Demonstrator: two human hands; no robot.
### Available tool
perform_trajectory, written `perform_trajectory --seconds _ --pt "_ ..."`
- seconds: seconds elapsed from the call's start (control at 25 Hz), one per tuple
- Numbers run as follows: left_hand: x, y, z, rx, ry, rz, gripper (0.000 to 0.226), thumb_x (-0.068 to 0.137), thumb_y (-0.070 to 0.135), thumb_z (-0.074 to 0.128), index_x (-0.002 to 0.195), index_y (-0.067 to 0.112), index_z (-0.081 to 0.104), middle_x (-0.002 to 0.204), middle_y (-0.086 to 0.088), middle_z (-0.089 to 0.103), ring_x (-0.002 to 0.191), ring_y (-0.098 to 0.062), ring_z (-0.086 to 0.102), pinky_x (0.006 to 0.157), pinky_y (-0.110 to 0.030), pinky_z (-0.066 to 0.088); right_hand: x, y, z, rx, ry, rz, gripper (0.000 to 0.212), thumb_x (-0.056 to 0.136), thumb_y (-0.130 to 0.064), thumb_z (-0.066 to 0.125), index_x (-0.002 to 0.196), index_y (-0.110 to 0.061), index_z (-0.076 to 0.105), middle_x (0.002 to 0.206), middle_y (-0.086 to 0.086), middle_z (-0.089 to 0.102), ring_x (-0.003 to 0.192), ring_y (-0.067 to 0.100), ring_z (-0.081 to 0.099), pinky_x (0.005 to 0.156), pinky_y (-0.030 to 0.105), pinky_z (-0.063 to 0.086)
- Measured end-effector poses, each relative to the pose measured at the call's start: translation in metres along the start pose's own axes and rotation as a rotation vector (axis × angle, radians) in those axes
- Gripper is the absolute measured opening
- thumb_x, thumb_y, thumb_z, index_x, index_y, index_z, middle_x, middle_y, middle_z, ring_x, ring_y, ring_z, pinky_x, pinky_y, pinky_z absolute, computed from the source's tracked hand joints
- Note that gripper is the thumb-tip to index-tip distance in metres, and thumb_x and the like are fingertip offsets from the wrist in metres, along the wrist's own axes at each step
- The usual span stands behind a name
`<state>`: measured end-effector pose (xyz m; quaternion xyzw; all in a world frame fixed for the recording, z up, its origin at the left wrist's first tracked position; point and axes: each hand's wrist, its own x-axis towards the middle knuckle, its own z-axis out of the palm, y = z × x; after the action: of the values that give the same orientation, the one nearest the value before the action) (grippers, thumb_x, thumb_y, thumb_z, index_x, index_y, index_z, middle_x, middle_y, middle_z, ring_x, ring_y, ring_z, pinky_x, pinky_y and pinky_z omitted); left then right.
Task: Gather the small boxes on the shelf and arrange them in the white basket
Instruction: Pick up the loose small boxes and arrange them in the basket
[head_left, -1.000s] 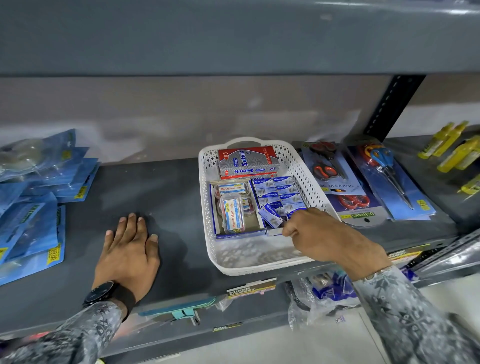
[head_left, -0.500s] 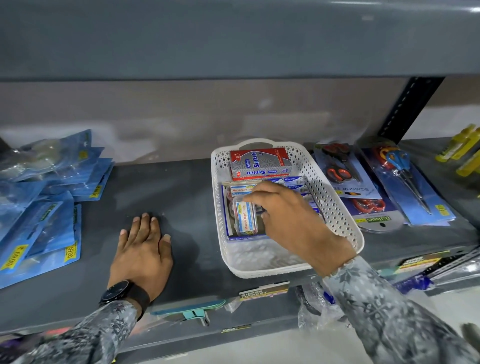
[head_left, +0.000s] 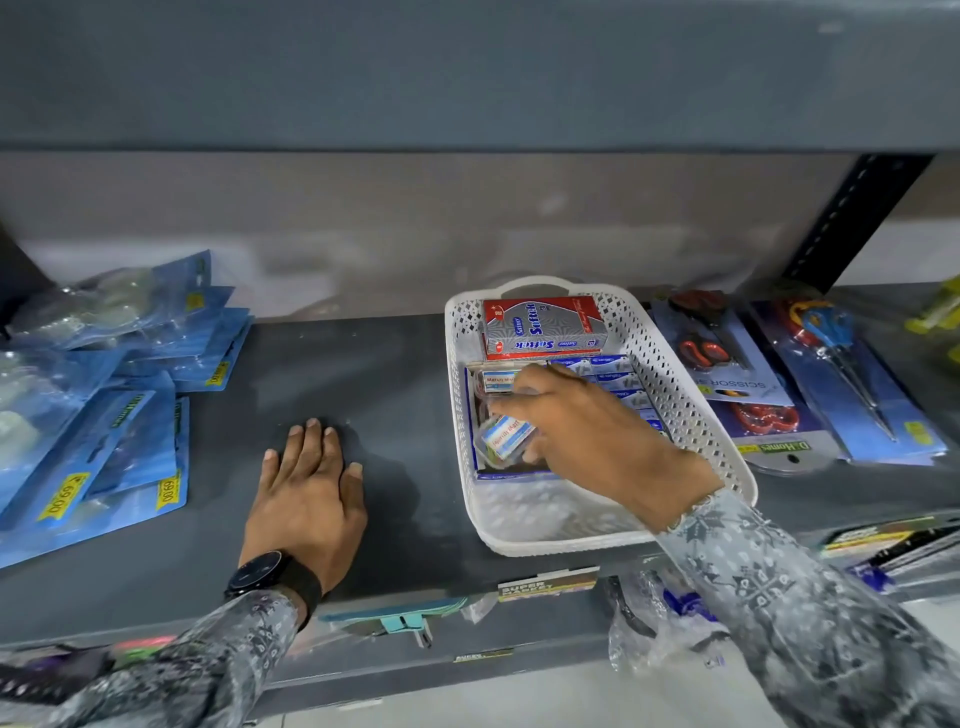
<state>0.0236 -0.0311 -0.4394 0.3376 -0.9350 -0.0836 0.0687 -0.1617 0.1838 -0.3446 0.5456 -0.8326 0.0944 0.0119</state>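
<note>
Clear plastic, glossy and rounded at the corners, makes up the small case (head_left: 505, 436) that the right hand (head_left: 587, 441) pinches between thumb and fingertips; its label is white and blue with red lettering too blurred to read. The hand is curled closed on it, and the case sits tilted, low inside the basket (head_left: 691, 410), over the left row of packed goods. I cannot tell whether it rests on the items beneath or is held just clear of them.

Around it lie a second labelled case (head_left: 493, 380) toward the back, and a row of blue boxes (head_left: 613, 371) of flat printed card, packed edge to edge, partly hidden under the hand. Behind them a red box (head_left: 543, 327) lies flat against the far wall. The basket is white moulded plastic with perforated lattice sides and a looped handle; its near third is bare floor.

The left hand (head_left: 306, 499) lies flat and spread on the dark, matt shelf (head_left: 395, 374), holding nothing, with a black watch (head_left: 260, 574) at the wrist.

No loose small boxes show on the shelf, so gathering looks mostly done; what remains seems to be tidying the arrangement. Blue packets (head_left: 104, 415) and carded scissors (head_left: 727, 384) flank the basket, outside the task.
</note>
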Motion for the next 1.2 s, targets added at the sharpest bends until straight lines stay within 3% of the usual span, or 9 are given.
perform_trajectory --seconds 0.12,0.28,0.6,0.72,0.84,0.92,1.04,1.12,1.2 --pt "0.0 0.0 0.0 -0.005 -0.002 -0.004 0.064 0.099 0.042 0.016 0.154 0.011 0.024 0.166 -0.007 0.016 0.154 -0.021 0.007 0.126 -0.042 0.006 -0.007 -0.003 -0.005 -0.017 -0.078 0.132 0.056 0.083 -0.039 0.078 0.134 -0.023 0.062 0.119 0.001 0.065 0.111 0.024 0.06 0.096 0.045 0.052" --pt "0.0 0.002 -0.002 -0.011 0.001 0.004 0.063 0.1 0.041 0.018 0.154 0.01 0.025 0.166 -0.007 0.016 0.154 -0.021 0.007 0.126 -0.041 0.005 -0.011 -0.01 -0.006 -0.13 -0.09 0.229 0.054 0.082 -0.053 0.075 0.119 -0.016 0.062 0.108 0.005 0.074 0.107 0.029 0.062 0.093 0.047 0.05" --pt "-0.001 0.001 0.0 0.013 0.011 0.001 0.066 0.097 0.042 0.016 0.153 0.008 0.028 0.165 -0.009 0.019 0.154 -0.023 0.011 0.125 -0.042 0.009 -0.015 -0.004 0.009 0.023 -0.018 0.285 0.041 0.075 -0.052 0.081 0.102 -0.021 0.076 0.105 -0.005 0.071 0.108 0.018 0.05 0.101 0.035 0.04" --pt "0.0 0.001 0.0 0.017 -0.002 0.0 0.067 0.097 0.043 0.014 0.154 0.009 0.026 0.166 -0.008 0.017 0.154 -0.021 0.009 0.126 -0.042 0.007 -0.016 -0.002 0.014 -0.01 -0.08 0.234 0.036 0.081 -0.052 0.074 0.095 -0.019 0.08 0.103 -0.005 0.065 0.107 0.018 0.047 0.109 0.045 0.037" --pt "0.0 0.001 -0.001 0.009 0.004 0.0 0.075 0.092 0.047 0.007 0.154 0.01 0.025 0.166 -0.006 0.016 0.154 -0.02 0.008 0.126 -0.04 0.005 -0.021 0.0 0.012 -0.009 -0.105 0.191 0.03 0.089 -0.044 0.071 0.108 -0.022 0.079 0.11 -0.006 0.059 0.114 0.017 0.042 0.115 0.046 0.03" --pt "0.0 0.001 0.0 0.005 0.006 0.001 0.075 0.091 0.047 0.007 0.154 0.01 0.025 0.166 -0.006 0.016 0.154 -0.02 0.008 0.126 -0.041 0.006 -0.03 0.008 0.007 0.047 -0.002 0.224 0.028 0.088 -0.026 0.075 0.116 -0.025 0.077 0.114 -0.007 0.062 0.114 0.016 0.049 0.109 0.037 0.039" --pt "0.0 0.001 0.001 0.011 0.009 -0.002 0.075 0.091 0.047 0.008 0.154 0.009 0.026 0.166 -0.007 0.018 0.154 -0.021 0.009 0.126 -0.041 0.007 -0.044 0.027 -0.005 0.069 0.204 0.45 0.048 0.08 -0.002 0.073 0.122 -0.023 0.073 0.119 -0.002 0.07 0.112 0.022 0.065 0.103 0.036 0.05" --pt "0.0 0.001 0.001 0.019 0.01 0.004 0.075 0.091 0.047 0.008 0.153 0.009 0.027 0.165 -0.008 0.019 0.154 -0.021 0.01 0.126 -0.041 0.007 -0.055 0.036 -0.01 0.091 0.214 0.569 0.055 0.082 -0.003 0.074 0.132 -0.022 0.067 0.131 0.002 0.069 0.119 0.025 0.065 0.107 0.036 0.049" --pt "0.0 0.0 0.001 0.02 0.009 0.009 0.075 0.091 0.047 0.008 0.153 0.009 0.027 0.165 -0.008 0.019 0.154 -0.022 0.01 0.126 -0.041 0.008 -0.06 0.035 -0.01 0.1 0.122 0.54 0.054 0.087 -0.016 0.076 0.139 -0.025 0.062 0.14 0.0 0.064 0.128 0.022 0.06 0.11 0.035 0.043"
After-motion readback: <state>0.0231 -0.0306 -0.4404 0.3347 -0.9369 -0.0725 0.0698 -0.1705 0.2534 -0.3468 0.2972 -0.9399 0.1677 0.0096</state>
